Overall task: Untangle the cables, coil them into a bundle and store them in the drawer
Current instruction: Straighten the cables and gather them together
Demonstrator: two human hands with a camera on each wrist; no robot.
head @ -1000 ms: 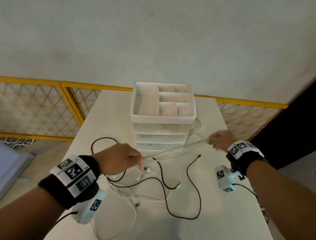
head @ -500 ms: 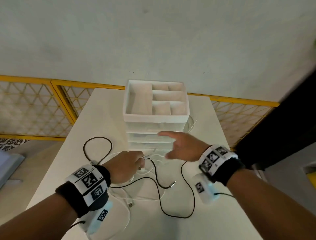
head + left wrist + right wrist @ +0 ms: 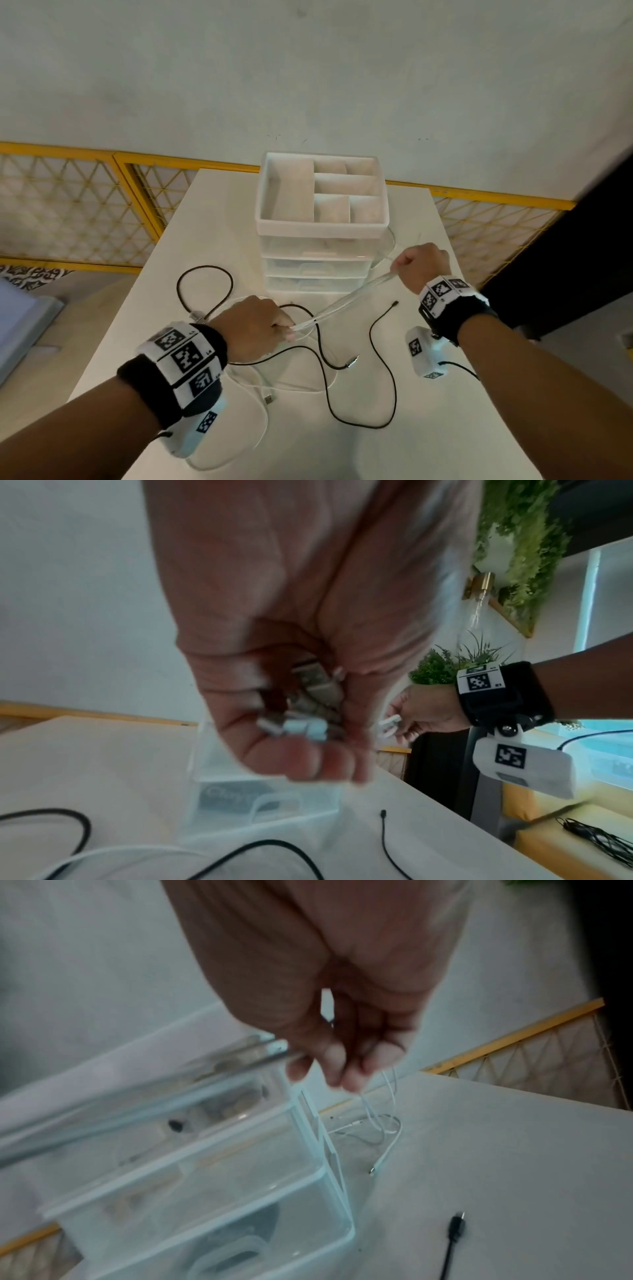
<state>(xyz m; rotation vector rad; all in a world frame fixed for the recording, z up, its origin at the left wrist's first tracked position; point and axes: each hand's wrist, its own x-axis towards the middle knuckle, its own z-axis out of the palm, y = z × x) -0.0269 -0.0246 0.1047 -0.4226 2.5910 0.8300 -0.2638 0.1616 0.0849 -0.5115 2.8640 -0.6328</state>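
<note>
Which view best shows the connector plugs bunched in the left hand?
Left wrist: the left hand grips the white and metal connector plugs close up. The head view hides them under that hand's back. The right wrist view misses them.

A black wristband (image 3: 459,318) with white square-patterned marker tiles is worn above the right hand (image 3: 423,265); a white camera box (image 3: 426,353) with a thin black lead is hung beneath it. The same is worn above the left hand (image 3: 253,325).
</note>
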